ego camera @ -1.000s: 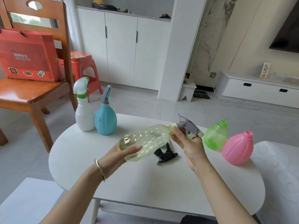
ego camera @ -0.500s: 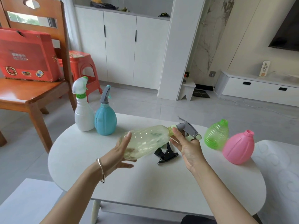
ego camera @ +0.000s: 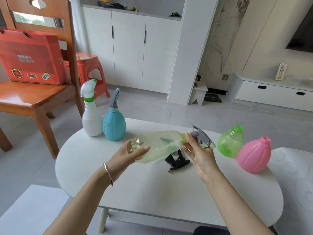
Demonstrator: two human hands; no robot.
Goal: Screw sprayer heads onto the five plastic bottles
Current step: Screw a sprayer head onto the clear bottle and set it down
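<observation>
Above the middle of the white oval table (ego camera: 152, 192), a clear yellowish bottle (ego camera: 159, 145) is held on its side in the air, base to the left and neck to the right. The left hand (ego camera: 125, 155) cups the base, its thumb laid across the near wall and its fingers curled round the far side, so the bottle sits firmly in its grasp. The right hand (ego camera: 201, 155) has hold of the grey sprayer head (ego camera: 200, 135) at the bottle's neck: the thumb presses near the collar and the fingers wrap behind the trigger, one fingertip showing past the nozzle. How far the head is threaded on cannot be told (a dark greenish streak inside the bottle is too blurred to make out). A black sprayer head (ego camera: 177, 162) lies loose on the table just below the neck, between the two hands. To the right stand a green bottle (ego camera: 230, 141) and, nearer, a pink bottle (ego camera: 254, 155), touching each other, both with bare open necks. At the far left edge of the table stand a white bottle (ego camera: 92, 119) and a blue bottle (ego camera: 114, 126), side by side and upright, each with a sprayer fitted. A thin bracelet (ego camera: 108, 173) circles the left wrist. Beyond the table on the left, a wooden chair (ego camera: 33, 97) carries a red box (ego camera: 32, 56).
</observation>
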